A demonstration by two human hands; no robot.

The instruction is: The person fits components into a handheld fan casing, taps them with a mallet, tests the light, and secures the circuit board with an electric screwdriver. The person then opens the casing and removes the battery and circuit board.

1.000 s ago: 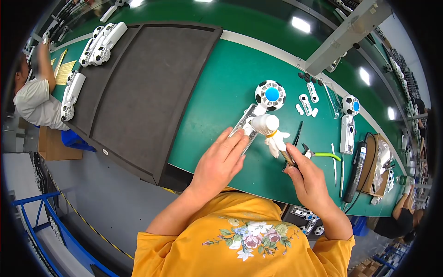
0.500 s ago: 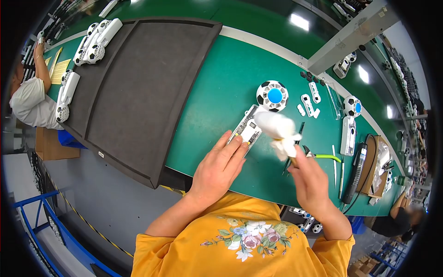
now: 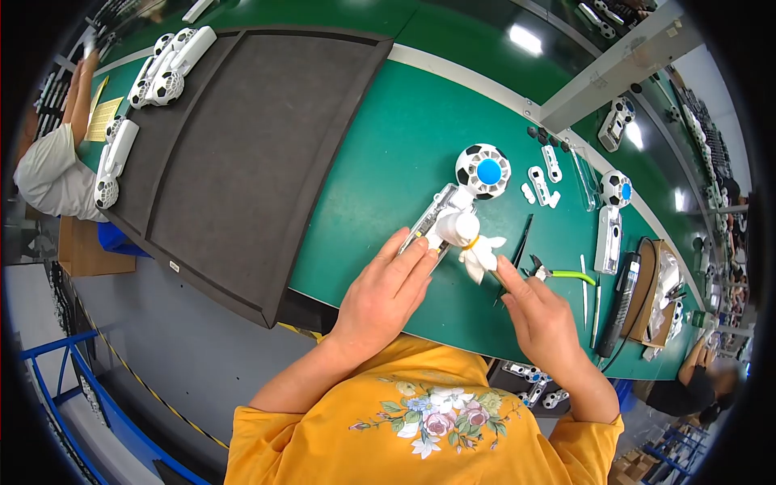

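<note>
My left hand point(image 3: 384, 287) holds down the handle of a white device with a soccer-ball-patterned head point(image 3: 483, 171) and a blue round centre. The handle point(image 3: 432, 212) has a clear casing with parts showing inside, and my fingers cover its near end. In my right hand point(image 3: 543, 311) is a hammer point(image 3: 458, 229) with its head wrapped in white cloth, tied with a yellow band. The wrapped head is over the handle, right beside my left fingertips; whether it touches is unclear.
Tweezers point(image 3: 525, 234), green-handled cutters point(image 3: 566, 274) and a black electric screwdriver point(image 3: 621, 303) lie to the right, near a second ball-headed device point(image 3: 609, 234) and a cardboard box point(image 3: 647, 303). Small white parts point(image 3: 538, 184) lie beyond. A dark tray point(image 3: 259, 162) stands left. Other people sit at both sides.
The wrapped hammer head has swung down and left onto or close above the handle. My left hand stays in place on the device, which has shifted very slightly.
</note>
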